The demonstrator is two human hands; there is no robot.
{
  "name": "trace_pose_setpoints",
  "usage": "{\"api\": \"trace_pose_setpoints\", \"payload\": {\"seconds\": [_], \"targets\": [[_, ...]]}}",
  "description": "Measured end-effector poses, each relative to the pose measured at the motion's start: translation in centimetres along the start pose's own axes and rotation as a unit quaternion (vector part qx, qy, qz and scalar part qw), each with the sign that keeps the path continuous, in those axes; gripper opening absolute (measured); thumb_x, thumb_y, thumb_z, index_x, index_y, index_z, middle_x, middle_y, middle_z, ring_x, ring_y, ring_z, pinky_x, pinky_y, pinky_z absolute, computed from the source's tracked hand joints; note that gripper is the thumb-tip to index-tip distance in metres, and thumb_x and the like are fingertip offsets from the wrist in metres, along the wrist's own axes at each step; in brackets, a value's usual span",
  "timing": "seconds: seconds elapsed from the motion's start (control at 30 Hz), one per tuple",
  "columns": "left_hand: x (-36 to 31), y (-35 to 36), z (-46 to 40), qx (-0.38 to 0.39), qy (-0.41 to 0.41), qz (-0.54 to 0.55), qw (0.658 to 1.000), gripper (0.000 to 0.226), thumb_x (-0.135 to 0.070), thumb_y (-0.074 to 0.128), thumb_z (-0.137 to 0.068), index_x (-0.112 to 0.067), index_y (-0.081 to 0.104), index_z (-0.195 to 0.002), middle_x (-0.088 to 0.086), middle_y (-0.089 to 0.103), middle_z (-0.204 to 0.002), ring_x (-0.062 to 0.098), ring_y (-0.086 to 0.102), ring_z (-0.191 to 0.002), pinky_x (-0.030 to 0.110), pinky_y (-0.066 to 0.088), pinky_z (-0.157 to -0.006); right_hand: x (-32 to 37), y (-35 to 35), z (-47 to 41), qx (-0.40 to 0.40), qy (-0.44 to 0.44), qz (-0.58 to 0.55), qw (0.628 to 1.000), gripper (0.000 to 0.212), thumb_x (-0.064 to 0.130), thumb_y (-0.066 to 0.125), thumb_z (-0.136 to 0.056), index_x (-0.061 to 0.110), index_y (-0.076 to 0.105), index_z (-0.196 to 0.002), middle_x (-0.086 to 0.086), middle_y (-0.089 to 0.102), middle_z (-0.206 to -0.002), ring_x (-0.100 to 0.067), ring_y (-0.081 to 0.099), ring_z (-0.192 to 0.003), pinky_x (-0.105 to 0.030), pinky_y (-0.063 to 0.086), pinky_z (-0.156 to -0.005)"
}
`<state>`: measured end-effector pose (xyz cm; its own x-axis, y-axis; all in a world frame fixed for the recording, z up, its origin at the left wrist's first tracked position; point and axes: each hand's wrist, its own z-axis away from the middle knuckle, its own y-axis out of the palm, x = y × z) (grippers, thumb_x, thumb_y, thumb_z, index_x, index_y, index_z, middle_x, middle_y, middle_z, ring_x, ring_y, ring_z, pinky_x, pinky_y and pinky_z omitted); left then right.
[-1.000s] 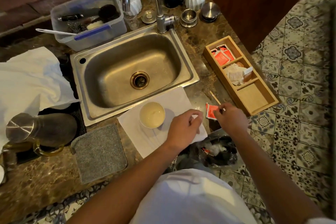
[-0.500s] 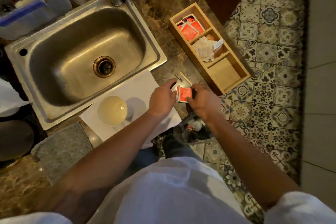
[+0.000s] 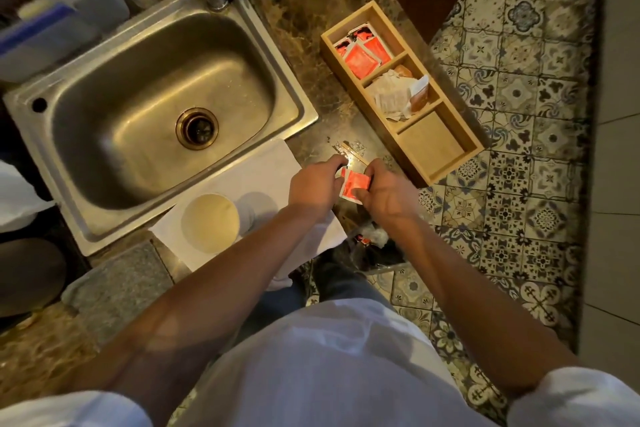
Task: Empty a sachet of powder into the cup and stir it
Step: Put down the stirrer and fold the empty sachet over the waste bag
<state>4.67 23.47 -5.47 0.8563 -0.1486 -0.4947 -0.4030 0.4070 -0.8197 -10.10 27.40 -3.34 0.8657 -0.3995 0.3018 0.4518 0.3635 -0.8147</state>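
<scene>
Between both hands (image 3: 313, 185) (image 3: 386, 189), seemingly pinched sachet (image 3: 354, 184)

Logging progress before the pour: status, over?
Both hands on the sachet, left hand, right hand. Sachet held over the counter edge, right of the cup. Stir stick lying beyond the hands; nothing blocks the cup.

Dim warm light, perhaps slight blur

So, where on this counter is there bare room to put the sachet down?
The near compartment of the wooden box is bare. So is the white cloth between the cup and the left hand. Crowded: the strip between sink and box, with the wooden stick and scraps.
</scene>
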Motion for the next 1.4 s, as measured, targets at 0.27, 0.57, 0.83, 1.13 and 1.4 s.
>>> {"api": "trace_pose_setpoints", "payload": {"seconds": [0.27, 0.57, 0.83, 1.13, 1.4], "targets": [[-0.4, -0.3, -0.2, 0.005, -0.028, 0.008, 1.0, 0.018, -0.027, 0.057, -0.101, -0.023, 0.063, -0.118, 0.007, 0.076, -0.1, 0.03, 0.069, -0.088, 0.039, 0.056, -0.074, -0.3, -0.4, 0.3, 0.018, -0.008, -0.016, 1.0, 0.036, 0.038, 0.07, -0.094, 0.02, 0.048, -0.116, -0.007, 0.071, -0.097, -0.029, 0.068, -0.086, -0.049, 0.058, -0.078], [0.0, -0.8, 0.3, -0.009, -0.071, 0.087, 0.994, 0.01, -0.019, 0.063, -0.097, -0.018, 0.072, -0.101, 0.0, 0.076, -0.092, 0.023, 0.07, -0.084, 0.027, 0.045, -0.066, -1.0, 0.0, 0.8, 0.013, -0.008, -0.051, 0.999, 0.033, 0.043, 0.067, -0.096, 0.017, 0.05, -0.108, -0.006, 0.07, -0.091, -0.028, 0.067, -0.08, -0.047, 0.058, -0.074], [0.5, -2.5, 2.3, -0.062, -0.136, 0.219, 0.964, 0.015, -0.017, 0.07, -0.093, -0.03, 0.07, -0.086, 0.0, 0.073, -0.074, 0.018, 0.067, -0.072, 0.034, 0.053, -0.068, -1.7, -0.9, 1.3, 0.042, -0.009, -0.25, 0.967, 0.015, 0.039, 0.069, -0.095, 0.024, 0.068, -0.092, 0.002, 0.067, -0.073, -0.017, 0.066, -0.07, -0.035, 0.054, -0.067], [-0.5, -6.3, 5.8, -0.048, -0.134, 0.427, 0.893, 0.009, -0.015, 0.069, -0.096, -0.021, 0.074, -0.092, -0.013, 0.066, -0.057, 0.0, 0.059, -0.052, 0.014, 0.047, -0.055, 0.4, -4.5, 2.7, 0.061, -0.103, -0.324, 0.938, 0.012, 0.039, 0.071, -0.093, 0.029, 0.077, -0.093, -0.001, 0.071, -0.065, -0.017, 0.067, -0.066, -0.045, 0.056, -0.074], [0.1, -8.6, 8.4, 0.011, -0.186, 0.621, 0.761, 0.013, -0.011, 0.064, -0.099, -0.005, 0.073, -0.105, 0.001, 0.053, -0.056, 0.01, 0.039, -0.044, 0.02, 0.034, -0.044, 2.4, -4.8, 4.9, 0.045, -0.15, -0.364, 0.918, 0.015, 0.041, 0.067, -0.097, 0.034, 0.08, -0.098, 0.004, 0.075, -0.066, -0.002, 0.054, -0.047, -0.028, 0.045, -0.054]]}}
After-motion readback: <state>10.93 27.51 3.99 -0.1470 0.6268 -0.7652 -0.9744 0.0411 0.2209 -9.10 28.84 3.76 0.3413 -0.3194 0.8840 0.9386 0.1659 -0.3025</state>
